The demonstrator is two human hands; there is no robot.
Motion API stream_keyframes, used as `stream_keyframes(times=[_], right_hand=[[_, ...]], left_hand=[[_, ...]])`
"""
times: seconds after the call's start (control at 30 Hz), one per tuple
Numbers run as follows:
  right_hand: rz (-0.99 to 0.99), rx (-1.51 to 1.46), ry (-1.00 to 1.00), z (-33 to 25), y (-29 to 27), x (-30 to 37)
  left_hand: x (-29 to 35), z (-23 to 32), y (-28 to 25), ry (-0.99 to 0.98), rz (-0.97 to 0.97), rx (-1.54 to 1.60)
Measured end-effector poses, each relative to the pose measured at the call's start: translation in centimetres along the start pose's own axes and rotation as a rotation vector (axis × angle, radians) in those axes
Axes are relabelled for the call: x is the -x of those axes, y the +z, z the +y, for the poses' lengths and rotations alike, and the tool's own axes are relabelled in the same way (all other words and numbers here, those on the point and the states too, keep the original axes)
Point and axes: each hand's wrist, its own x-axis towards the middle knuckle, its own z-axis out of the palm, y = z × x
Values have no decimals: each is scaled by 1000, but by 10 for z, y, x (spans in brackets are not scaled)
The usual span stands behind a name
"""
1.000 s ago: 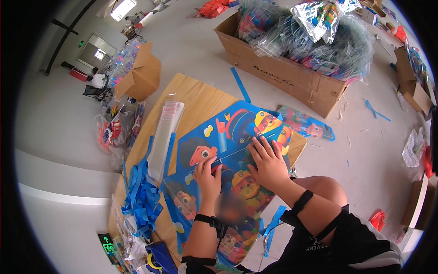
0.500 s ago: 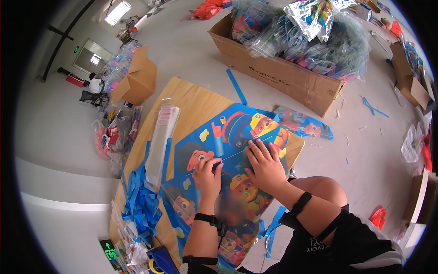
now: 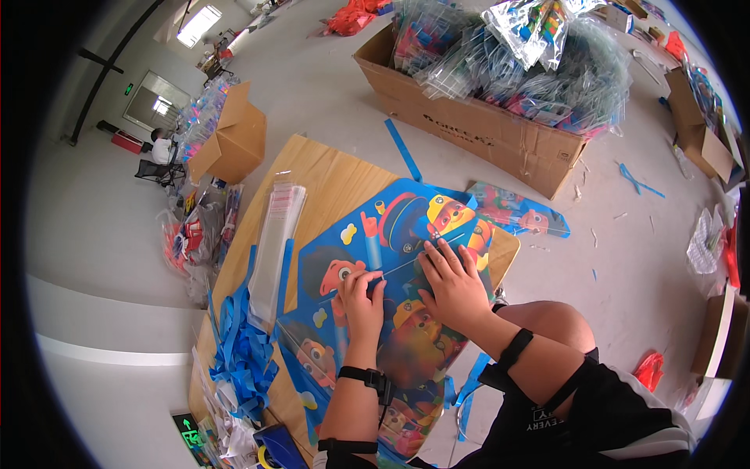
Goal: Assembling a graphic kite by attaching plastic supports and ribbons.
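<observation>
A blue printed sheet (image 3: 355,246) with colourful cartoon characters lies on the wooden table in front of me. My right hand (image 3: 455,291) is spread flat on its right part, fingers pointing away from me. On the sheet's middle rests my left hand (image 3: 362,305), thumb and fingers drawn together in a pinch. A small dark patch shows between them, but I cannot make out what it is. A thin pale straight line crosses the sheet beside the left fingertips.
Clear plastic sleeves (image 3: 275,246) and a heap of blue strips (image 3: 238,344) lie left on the wooden table (image 3: 320,168). Another printed piece (image 3: 519,211) sits beyond the sheet. A large cardboard box (image 3: 469,129) of bagged goods stands on the floor ahead. A person (image 3: 162,147) sits far left.
My left hand has slid slightly to the right across the sheet, still pinched. The right hand stays flat in nearly the same place.
</observation>
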Motion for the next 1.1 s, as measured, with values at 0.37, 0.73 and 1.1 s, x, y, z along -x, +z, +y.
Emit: stream_keyframes(times=[0.37,0.73,1.1], right_hand=[[-5,-25,1,2,1,0],[-38,10,9,-1,-2,-1],[-48,7,-5,0,-4,0]], left_hand=[[40,-3,-30,-110,44,-168],[56,-10,-37,-66,-14,-327],[56,-9,-36,-64,11,-262]])
